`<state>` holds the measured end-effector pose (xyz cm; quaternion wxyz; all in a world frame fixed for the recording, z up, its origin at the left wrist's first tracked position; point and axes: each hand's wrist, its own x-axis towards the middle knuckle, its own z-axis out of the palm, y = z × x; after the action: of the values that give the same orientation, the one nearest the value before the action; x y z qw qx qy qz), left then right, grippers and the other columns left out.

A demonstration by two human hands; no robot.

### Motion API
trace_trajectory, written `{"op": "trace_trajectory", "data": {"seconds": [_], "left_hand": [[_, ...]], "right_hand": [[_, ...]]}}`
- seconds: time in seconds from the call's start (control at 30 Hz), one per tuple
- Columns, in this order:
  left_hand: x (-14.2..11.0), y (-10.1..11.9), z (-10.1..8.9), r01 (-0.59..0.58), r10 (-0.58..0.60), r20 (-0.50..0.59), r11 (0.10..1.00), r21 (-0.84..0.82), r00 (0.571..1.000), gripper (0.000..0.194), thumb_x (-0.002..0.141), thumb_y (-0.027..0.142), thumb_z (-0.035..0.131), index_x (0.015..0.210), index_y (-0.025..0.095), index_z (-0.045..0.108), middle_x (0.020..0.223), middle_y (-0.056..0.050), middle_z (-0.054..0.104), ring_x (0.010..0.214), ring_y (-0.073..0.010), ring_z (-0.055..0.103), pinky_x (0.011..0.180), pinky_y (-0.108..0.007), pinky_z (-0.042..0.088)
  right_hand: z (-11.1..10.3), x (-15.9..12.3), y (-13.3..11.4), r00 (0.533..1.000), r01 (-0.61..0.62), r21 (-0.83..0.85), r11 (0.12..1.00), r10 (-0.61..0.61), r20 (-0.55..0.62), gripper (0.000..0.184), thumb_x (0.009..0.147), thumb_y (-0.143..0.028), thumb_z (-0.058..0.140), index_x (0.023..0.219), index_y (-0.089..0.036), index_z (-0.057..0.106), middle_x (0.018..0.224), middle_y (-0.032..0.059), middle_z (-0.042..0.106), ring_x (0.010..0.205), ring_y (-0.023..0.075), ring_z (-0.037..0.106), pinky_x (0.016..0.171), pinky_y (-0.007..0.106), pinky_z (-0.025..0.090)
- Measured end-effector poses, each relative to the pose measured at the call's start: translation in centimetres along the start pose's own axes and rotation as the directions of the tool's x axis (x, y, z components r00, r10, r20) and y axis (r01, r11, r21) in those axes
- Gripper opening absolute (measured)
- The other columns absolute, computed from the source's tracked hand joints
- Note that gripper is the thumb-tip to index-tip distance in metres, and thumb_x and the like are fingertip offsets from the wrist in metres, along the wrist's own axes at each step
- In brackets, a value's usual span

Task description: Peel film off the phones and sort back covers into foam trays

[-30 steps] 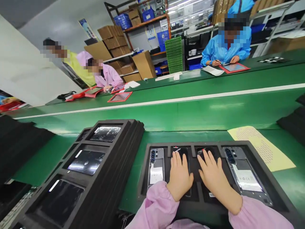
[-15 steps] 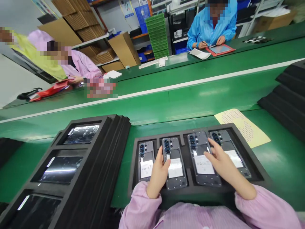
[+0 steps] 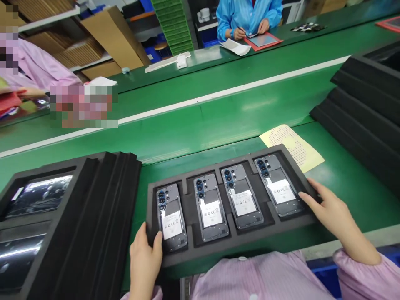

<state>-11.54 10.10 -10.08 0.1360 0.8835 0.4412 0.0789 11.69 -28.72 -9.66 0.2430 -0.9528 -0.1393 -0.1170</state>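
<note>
A black foam tray (image 3: 243, 238) lies tilted across the green bench in front of me, with phones in its slots, their camera sides up and white labels showing. From left to right I see the end phone (image 3: 171, 218), a second phone (image 3: 211, 210), a third phone (image 3: 243, 200) and the right-end phone (image 3: 279, 187). My left hand (image 3: 145, 254) grips the tray's left end, thumb over the rim by the end phone. At the opposite end, my right hand (image 3: 331, 206) grips the rim with thumb on top; its lower fingers are partly hidden.
On the left rises a stack of black foam trays (image 3: 90, 208) holding dark glossy screens. Another black tray stack (image 3: 359, 112) stands at the right. A yellow dotted sheet (image 3: 293, 146) lies behind my tray. Across the bench, a co-worker in blue (image 3: 246, 18) handles a tablet-like panel.
My hands have left the two middle phones and moved outward to the tray's ends. Those phones now sit down in their slots. The view has shifted to the right.
</note>
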Motion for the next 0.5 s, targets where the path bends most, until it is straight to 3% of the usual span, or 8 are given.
{"op": "trace_trajectory", "data": {"seconds": [0.1, 0.27, 0.37, 0.5], "left_hand": [[0.1, -0.2, 0.0, 0.139, -0.138, 0.04, 0.99, -0.013, 0.99, 0.053, 0.081, 0.037, 0.044, 0.127, 0.011, 0.046, 0.111, -0.017, 0.06, 0.104, -0.0328, 0.055, 0.09, -0.047, 0.045], [-0.2, 1.3, -0.4, 0.09, -0.089, 0.019, 0.994, -0.064, 0.996, 0.045, 0.082, 0.029, 0.04, 0.124, 0.015, 0.051, 0.114, -0.013, 0.061, 0.105, -0.0282, 0.056, 0.091, -0.042, 0.045], [-0.4, 1.9, -0.7, 0.07, -0.069, 0.008, 0.995, -0.072, 0.998, 0.043, 0.082, 0.028, 0.037, 0.118, 0.016, 0.056, 0.114, -0.011, 0.061, 0.107, -0.0268, 0.056, 0.093, -0.04, 0.044], [-0.6, 2.3, -0.6, 0.084, -0.085, -0.016, 0.996, -0.015, 0.996, 0.045, 0.081, 0.03, 0.034, 0.114, 0.013, 0.059, 0.117, -0.014, 0.059, 0.11, -0.0291, 0.054, 0.094, -0.043, 0.044]], "right_hand": [[0.6, -0.6, 0.2, 0.997, -0.071, 0.007, 0.997, 0.07, 0.014, 0.049, 0.079, -0.054, 0.039, 0.103, -0.017, 0.061, 0.074, 0.0085, 0.063, 0.046, 0.0192, 0.049, 0.046, 0.035, 0.043], [0.6, -1.4, -0.3, 0.99, -0.142, 0.057, 0.988, 0.143, -0.016, 0.044, 0.075, -0.045, 0.042, 0.106, -0.02, 0.061, 0.079, 0.0077, 0.063, 0.055, 0.0215, 0.054, 0.05, 0.035, 0.045], [0.4, -2.4, -0.6, 0.989, -0.137, 0.118, 0.984, 0.143, -0.046, 0.037, 0.075, -0.04, 0.042, 0.101, -0.022, 0.062, 0.09, 0.0078, 0.065, 0.076, 0.0256, 0.061, 0.064, 0.039, 0.049], [0.7, -3.3, -0.6, 0.988, -0.109, 0.206, 0.973, 0.129, -0.088, 0.027, 0.077, -0.036, 0.041, 0.089, -0.024, 0.063, 0.103, 0.0073, 0.063, 0.096, 0.0262, 0.059, 0.086, 0.045, 0.046]]}}
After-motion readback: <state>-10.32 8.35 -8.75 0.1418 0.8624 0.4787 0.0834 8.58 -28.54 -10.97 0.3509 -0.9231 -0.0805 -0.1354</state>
